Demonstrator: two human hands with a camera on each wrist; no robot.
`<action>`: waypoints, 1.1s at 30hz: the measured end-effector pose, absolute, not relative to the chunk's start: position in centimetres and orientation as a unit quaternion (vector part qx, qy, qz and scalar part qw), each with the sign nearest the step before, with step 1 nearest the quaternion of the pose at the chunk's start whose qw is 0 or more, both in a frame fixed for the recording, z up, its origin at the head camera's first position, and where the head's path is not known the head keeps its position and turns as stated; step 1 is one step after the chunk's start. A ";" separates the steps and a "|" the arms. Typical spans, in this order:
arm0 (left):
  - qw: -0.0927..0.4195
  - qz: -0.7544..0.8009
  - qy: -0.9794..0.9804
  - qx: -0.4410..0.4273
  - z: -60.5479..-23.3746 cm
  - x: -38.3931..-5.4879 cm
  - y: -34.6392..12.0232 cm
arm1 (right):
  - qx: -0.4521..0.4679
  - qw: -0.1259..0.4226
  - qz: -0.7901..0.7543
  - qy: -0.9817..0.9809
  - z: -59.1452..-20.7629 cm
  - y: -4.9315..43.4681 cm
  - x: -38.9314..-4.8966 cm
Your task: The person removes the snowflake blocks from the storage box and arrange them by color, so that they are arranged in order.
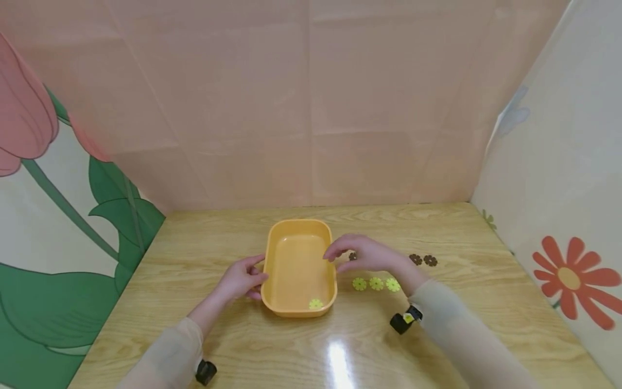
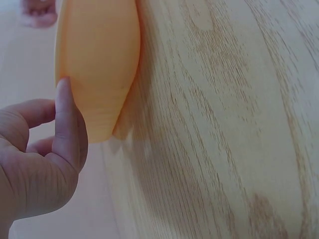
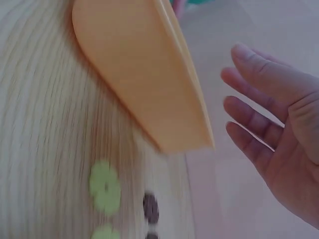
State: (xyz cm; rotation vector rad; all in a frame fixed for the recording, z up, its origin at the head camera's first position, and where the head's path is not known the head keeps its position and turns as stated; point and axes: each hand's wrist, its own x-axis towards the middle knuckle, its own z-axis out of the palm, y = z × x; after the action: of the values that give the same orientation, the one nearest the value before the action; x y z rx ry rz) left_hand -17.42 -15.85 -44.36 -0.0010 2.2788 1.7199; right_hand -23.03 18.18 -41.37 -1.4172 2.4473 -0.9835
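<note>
A yellow-orange tray [image 1: 298,265] stands on the wooden table, and one yellow-green flower-shaped piece [image 1: 315,304] lies in its near right corner. At the tray's left side, my left hand [image 1: 240,280] touches the outer wall near the rim with its fingertips. My right hand [image 1: 366,254] hovers at the right rim, its fingers loosely bent and nothing between them in the right wrist view. Below this hand, three yellow-green flower pieces [image 1: 376,283] lie in a row. Dark brown flower pieces [image 1: 430,260] form another row behind them, partly hidden by the right hand.
The wooden table [image 1: 218,232] meets a pink cloth wall [image 1: 311,108] at its back. A tulip-printed panel [image 1: 58,216] borders the left side, and a panel with a red flower print [image 1: 567,278] borders the right. Both wrists wear small black cameras [image 1: 206,373].
</note>
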 end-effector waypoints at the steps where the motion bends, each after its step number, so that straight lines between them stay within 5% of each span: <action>1: 0.142 0.596 0.790 0.000 -44.4 -17.4 -15.8 | -0.487 0.081 -0.317 0.810 -41.3 17.4 -23.1; 10: 0.140 0.596 0.791 0.006 -44.4 -17.4 -15.7 | -0.599 0.141 -0.248 0.749 -42.9 12.3 -24.5; 19: 0.141 0.600 0.787 0.005 -44.5 -17.6 -15.8 | -0.610 0.211 -0.185 0.741 -44.3 9.8 -24.9; 33: 0.142 0.602 0.785 0.007 -44.5 -17.4 -15.9 | -0.580 0.194 -0.046 0.790 -44.7 9.3 -24.0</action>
State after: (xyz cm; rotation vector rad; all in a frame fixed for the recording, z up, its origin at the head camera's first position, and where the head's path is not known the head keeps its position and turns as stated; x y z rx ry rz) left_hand -17.40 -15.86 -44.47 0.0212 2.2667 1.7382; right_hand -24.01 9.29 -44.66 -1.6275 2.2151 -0.1298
